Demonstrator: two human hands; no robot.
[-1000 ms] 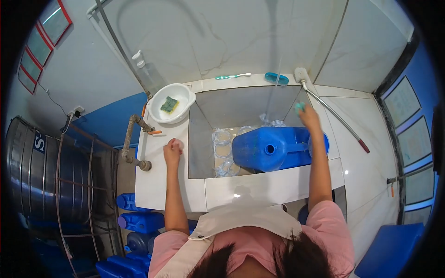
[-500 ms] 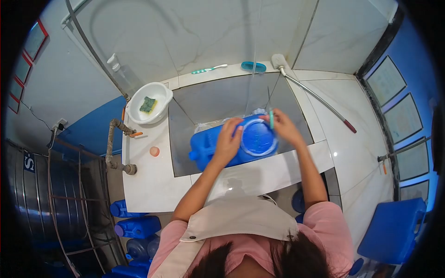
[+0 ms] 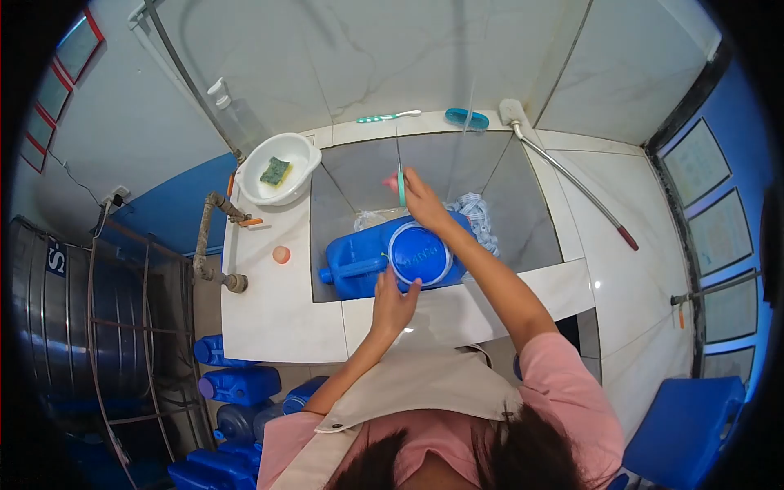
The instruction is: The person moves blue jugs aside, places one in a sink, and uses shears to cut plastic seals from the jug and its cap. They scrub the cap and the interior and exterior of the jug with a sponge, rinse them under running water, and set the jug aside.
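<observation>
A blue water jug (image 3: 355, 265) lies on its side in the grey-tiled sink (image 3: 523, 192), its round blue lid with a pale rim (image 3: 419, 260) facing up. My left hand (image 3: 395, 306) grips the lid's near left edge, with the thumb and fingers apart along the rim. Above the jug's far side, my right hand (image 3: 420, 196) is closed round a thin knife with a teal handle (image 3: 401, 188); its narrow blade points toward the back wall. Just right of the jug sits a bunched pale cloth (image 3: 480, 219), partly behind my right forearm.
On the left counter stand a white basin (image 3: 306, 175) with a sponge (image 3: 276, 171), a pump bottle (image 3: 237, 114) and a tap (image 3: 245, 220). A toothbrush (image 3: 388, 117), teal brush (image 3: 467, 119) and long-handled brush (image 3: 572, 173) lie round the sink. Several blue jugs (image 3: 241, 384) stand below left.
My right hand has moved left across the jug with the knife. My left hand has slid from the jug's top to the lid's near edge. The view has shifted slightly.
</observation>
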